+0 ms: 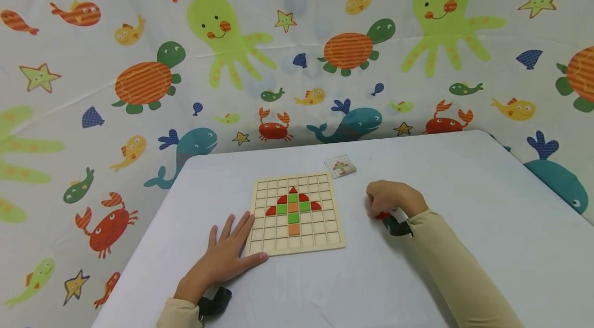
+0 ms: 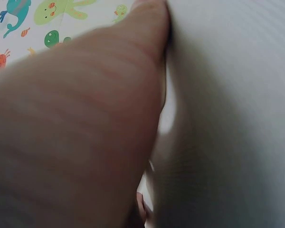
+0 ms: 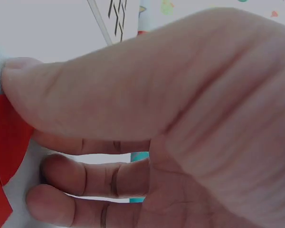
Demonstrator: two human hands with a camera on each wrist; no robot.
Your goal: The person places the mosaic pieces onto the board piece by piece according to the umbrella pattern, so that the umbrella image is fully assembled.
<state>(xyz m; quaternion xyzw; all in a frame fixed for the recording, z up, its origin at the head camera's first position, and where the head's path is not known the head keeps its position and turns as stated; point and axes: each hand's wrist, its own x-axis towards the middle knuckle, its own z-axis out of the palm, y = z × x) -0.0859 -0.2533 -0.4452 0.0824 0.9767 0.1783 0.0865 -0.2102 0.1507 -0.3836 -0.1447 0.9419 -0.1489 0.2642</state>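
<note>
My left hand (image 1: 227, 253) lies flat with fingers spread at the left edge of a wooden grid board (image 1: 320, 222), its thumb along the board's near corner. Red, green and orange tiles (image 1: 293, 207) form a rocket-like figure on the board. To the right of the board, my right hand (image 1: 394, 196) is low at the table with curled fingers. Red pieces (image 3: 8, 142) show right at its thumb tip in the right wrist view, and the thumb and index finger close around one; the hand largely covers them in the head view.
Behind the board's far right corner lies a small pattern card (image 1: 340, 166) printed with a similar figure. The table (image 1: 464, 183) has a white cover. A curtain (image 1: 287, 91) with sea animals hangs behind and at the sides.
</note>
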